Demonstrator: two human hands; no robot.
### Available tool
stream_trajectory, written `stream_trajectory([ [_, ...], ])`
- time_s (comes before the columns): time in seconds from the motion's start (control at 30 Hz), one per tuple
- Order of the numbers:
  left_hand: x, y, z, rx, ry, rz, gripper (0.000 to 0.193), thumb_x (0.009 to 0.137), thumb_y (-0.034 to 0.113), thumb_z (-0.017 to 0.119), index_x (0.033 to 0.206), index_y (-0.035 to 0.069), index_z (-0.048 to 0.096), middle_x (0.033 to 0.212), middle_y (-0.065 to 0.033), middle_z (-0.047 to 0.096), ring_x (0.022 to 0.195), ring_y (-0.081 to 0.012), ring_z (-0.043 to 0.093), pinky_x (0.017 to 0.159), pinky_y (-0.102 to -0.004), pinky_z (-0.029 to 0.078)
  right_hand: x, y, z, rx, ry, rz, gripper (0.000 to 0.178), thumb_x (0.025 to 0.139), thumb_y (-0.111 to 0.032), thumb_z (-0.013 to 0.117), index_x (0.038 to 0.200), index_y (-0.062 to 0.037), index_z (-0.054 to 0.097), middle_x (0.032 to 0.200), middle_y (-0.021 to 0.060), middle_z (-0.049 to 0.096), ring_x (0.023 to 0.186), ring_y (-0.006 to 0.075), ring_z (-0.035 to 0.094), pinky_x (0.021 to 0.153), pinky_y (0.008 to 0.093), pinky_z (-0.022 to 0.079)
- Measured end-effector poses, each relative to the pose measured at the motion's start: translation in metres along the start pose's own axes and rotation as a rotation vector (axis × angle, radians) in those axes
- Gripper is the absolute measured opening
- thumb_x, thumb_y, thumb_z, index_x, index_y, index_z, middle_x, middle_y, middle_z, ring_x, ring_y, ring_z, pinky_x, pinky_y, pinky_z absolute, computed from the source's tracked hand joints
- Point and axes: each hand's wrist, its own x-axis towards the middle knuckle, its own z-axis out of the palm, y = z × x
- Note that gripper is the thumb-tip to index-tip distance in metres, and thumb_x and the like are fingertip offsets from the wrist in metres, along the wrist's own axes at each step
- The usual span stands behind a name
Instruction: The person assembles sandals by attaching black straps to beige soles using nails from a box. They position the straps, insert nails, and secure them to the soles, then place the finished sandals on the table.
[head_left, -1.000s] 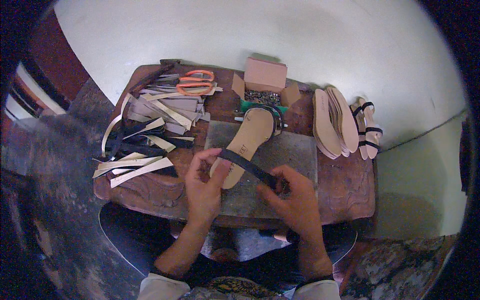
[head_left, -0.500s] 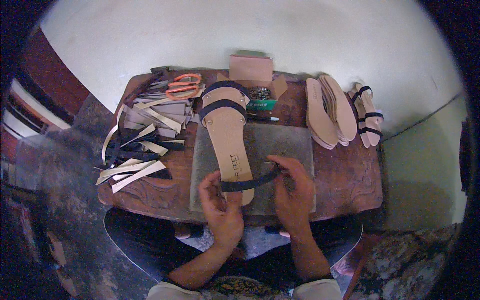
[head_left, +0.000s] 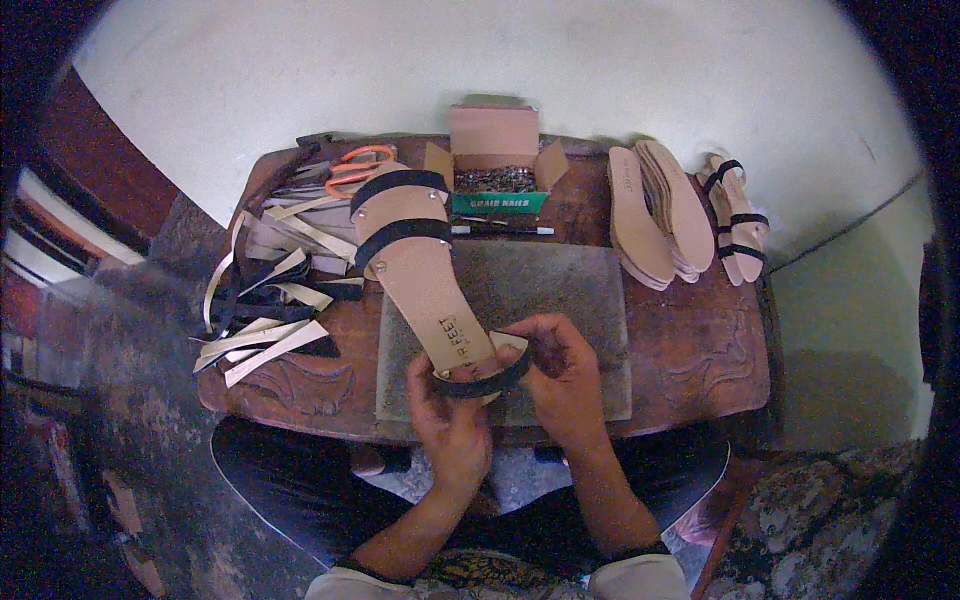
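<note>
A tan sandal (head_left: 415,285) with two black straps across its front is held up tilted over the table, toe away from me and to the left. My left hand (head_left: 445,420) grips its heel end, thumb and fingers around the sole's edge. A third black strap (head_left: 485,383) with a pale underside curves across the heel. My right hand (head_left: 562,375) pinches this strap's right end at the sole's right edge. Small metal nail heads show where the front straps meet the sole.
A grey slab (head_left: 550,300) lies on the carved wooden table (head_left: 690,350). Strap scraps (head_left: 265,345) and orange-handled scissors (head_left: 352,180) are at left. A green nail box (head_left: 500,200) and a pen (head_left: 500,230) sit behind. Stacked tan soles (head_left: 645,225) and finished sandals (head_left: 740,230) are at right.
The sandal's toe has swung left, uncovering more of the nail box. My right hand has come in to the left, bringing the heel strap's free end to the sole's edge.
</note>
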Motion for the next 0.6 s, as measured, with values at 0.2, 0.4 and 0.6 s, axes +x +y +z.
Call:
stream_trajectory([
  [0.2,-0.0016,0.0001,0.0019,-0.009,-0.001,-0.082,0.044,0.085,-0.005,0.053,0.126,0.006,0.039,0.118,-0.0118,0.052,0.108,-0.026,0.057,0.091,-0.0389,0.049,0.0052,0.0048,-0.0063,0.015,-0.042,0.03,0.023,0.08,-0.003,0.071,0.099,-0.0039,0.057,0.096,0.0047,0.063,0.091,0.0121,0.059,0.081,0.0257,0.047],
  [0.4,0.0035,0.0054,0.0,0.029,-0.03,-0.076,0.033,0.092,0.019,0.062,0.118,0.004,0.047,0.106,-0.0074,0.057,0.098,-0.0144,0.055,0.082,-0.028,0.046,0.0076,0.004,-0.0093,0.038,-0.069,0.081,0.024,0.079,-0.007,0.073,0.098,-0.0044,0.058,0.091,0.0026,0.063,0.087,0.0106,0.059,0.077,0.0235,0.046],
  [0.6,0.004,0.0009,-0.0036,-0.033,-0.049,-0.08,0.034,0.088,0.004,0.063,0.119,0.003,0.048,0.109,-0.0073,0.058,0.099,-0.0159,0.055,0.086,-0.0288,0.044,0.0074,0.0004,-0.0088,0.038,-0.074,0.086,0.024,0.08,-0.009,0.072,0.098,-0.0045,0.058,0.091,0.0023,0.063,0.086,0.0102,0.058,0.077,0.0235,0.046],
])
